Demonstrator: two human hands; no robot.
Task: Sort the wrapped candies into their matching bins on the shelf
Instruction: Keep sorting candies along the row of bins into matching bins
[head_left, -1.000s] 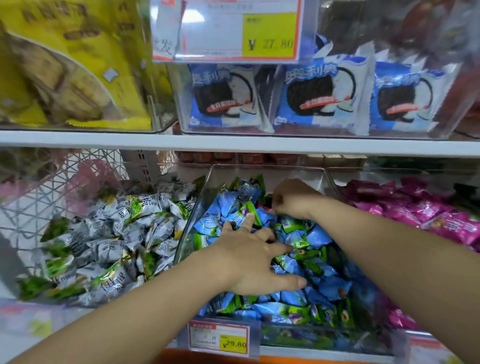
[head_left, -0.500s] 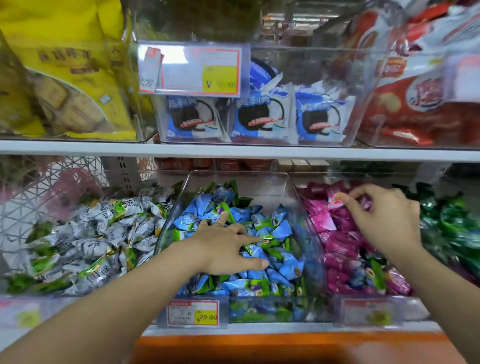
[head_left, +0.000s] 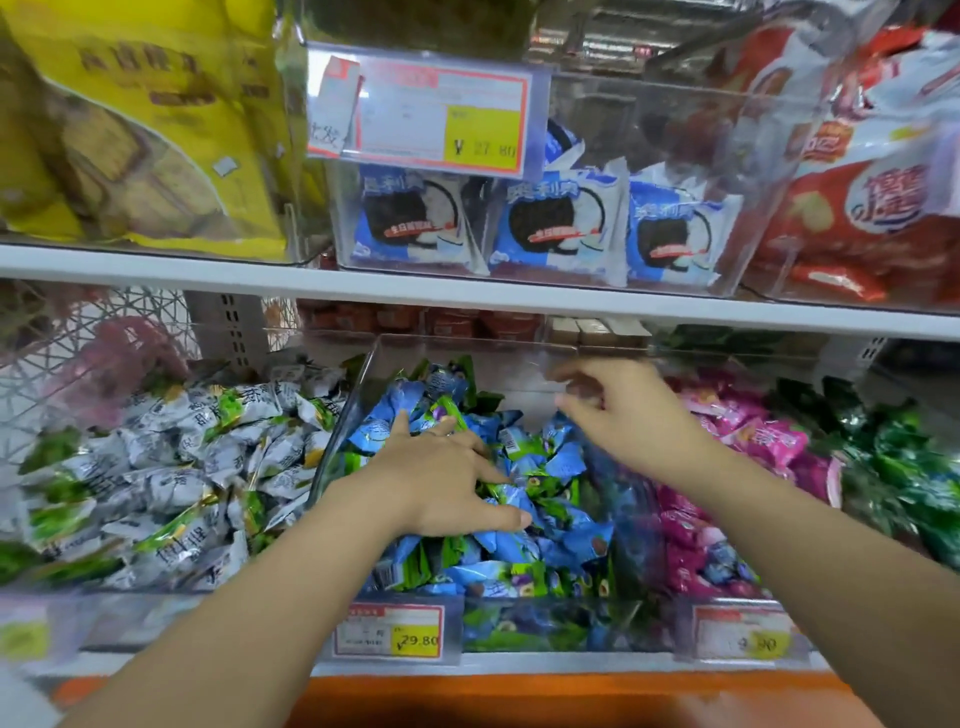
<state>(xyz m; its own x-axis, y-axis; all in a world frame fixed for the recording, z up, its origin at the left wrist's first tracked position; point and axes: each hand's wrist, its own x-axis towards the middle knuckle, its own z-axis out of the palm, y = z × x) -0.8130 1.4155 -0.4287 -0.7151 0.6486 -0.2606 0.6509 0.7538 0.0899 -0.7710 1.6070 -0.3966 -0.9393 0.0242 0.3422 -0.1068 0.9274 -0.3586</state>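
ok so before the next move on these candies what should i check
1. left hand free: not ok, it rests flat on the blue candies in the middle bin.
2. right hand empty: cannot tell, it is blurred, with its fingers curled.
3. right hand over the middle bin: ok, its fingertips hover at the back right.
4. pink candies unmixed: looks not ok, bluish wrappers lie among them near the front.

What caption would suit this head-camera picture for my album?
Left hand rests spread on the blue candies in the middle bin; right hand hovers over that bin's far side.
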